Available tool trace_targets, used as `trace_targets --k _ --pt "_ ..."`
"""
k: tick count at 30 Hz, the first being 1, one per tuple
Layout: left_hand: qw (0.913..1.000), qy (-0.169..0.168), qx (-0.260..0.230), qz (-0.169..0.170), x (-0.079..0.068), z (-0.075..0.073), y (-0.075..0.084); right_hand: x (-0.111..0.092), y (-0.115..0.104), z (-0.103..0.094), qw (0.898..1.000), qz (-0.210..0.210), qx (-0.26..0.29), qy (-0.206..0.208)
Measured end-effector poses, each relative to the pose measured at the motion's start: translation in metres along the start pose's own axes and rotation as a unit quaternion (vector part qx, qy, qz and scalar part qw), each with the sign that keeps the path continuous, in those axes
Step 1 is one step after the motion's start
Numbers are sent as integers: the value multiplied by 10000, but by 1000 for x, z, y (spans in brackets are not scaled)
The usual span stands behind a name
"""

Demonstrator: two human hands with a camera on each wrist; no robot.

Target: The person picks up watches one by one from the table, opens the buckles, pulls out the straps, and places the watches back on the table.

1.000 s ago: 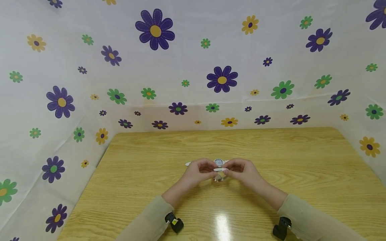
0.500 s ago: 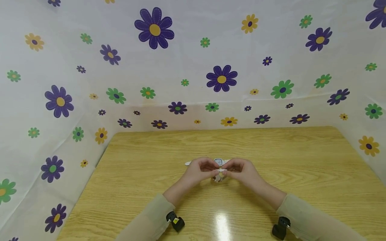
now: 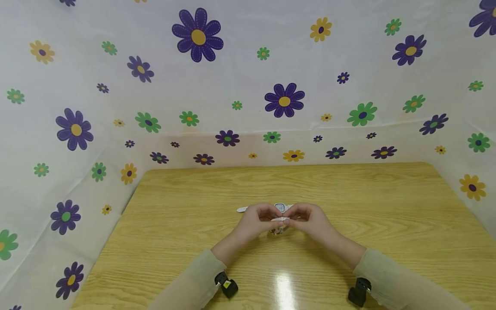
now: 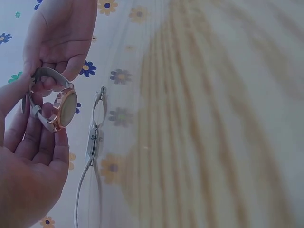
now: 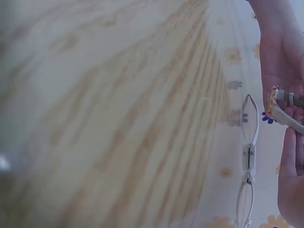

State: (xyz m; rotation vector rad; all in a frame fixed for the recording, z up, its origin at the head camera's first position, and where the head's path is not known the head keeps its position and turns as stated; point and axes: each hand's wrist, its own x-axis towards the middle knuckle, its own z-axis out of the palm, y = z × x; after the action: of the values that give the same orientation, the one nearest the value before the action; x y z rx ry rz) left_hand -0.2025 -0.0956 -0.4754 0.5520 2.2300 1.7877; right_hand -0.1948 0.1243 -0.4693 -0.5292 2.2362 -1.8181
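Both hands hold one wristwatch [image 3: 277, 231] just above the table, its pale strap bent into a loop and its rose-gold case hanging below the fingers. My left hand [image 3: 255, 220] pinches the strap from the left, and my right hand [image 3: 311, 218] pinches it from the right, thumbs nearly meeting. In the left wrist view the watch's round case [image 4: 68, 109] faces away from the hands. The strap's fastening is partly hidden by fingers. Behind the hands a second wristwatch [image 3: 280, 208], with a squarish dial and white strap, lies stretched out on the table.
The wood-grain table [image 3: 186, 241] extends around the hands. A white cloth with printed flowers [image 3: 248, 77] surrounds its back and sides. A black wrist camera [image 3: 226, 285] sits at the left cuff, another black camera [image 3: 359, 292] at the right.
The thumbs have drawn closer together over the strap, covering the tip that showed between them. The held watch's case has turned slightly. The second watch stays in place.
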Motion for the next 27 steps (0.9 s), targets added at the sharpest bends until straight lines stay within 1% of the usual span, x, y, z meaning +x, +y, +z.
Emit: trace_targets --k 7,16,27 --pt "10000 -1 36 -81 0 0 0 0 3 -1 9999 -90 -115 -55" --pt "9999 -44 -63 -99 0 1 1 -1 5 0 9994 -216 -273 -23" --pt "9999 -27 47 134 0 3 5 0 4 -1 9979 -557 -322 -89"
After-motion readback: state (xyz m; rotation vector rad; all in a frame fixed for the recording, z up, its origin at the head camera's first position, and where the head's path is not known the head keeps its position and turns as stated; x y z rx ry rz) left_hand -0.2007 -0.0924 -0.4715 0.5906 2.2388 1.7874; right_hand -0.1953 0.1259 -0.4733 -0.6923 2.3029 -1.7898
